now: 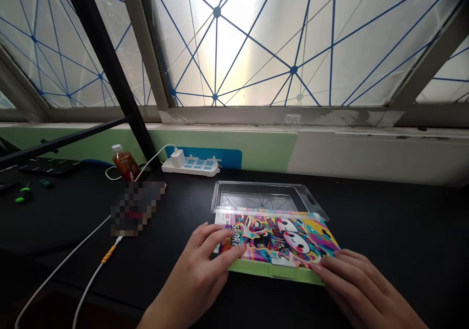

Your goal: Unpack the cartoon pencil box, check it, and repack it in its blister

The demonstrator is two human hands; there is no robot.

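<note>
A flat box (289,238) with a bright cartoon print and a light green front side lies on the black table. My left hand (201,263) grips its left end, with fingers and thumb over the top near the edge. At the front right corner, my right hand (361,282) holds the box with its fingertips on the printed face. Behind it, a clear plastic cover (264,197) lies with its near edge over the far edge of the box. The undersides of both hands are hidden.
A white power strip (190,165) with a plugged-in charger stands by the wall. To the left are a bottle (125,163) with a white cap, a blurred-out object (137,209) with white cables, a green-and-black tool (23,193) and a dark metal post (106,60).
</note>
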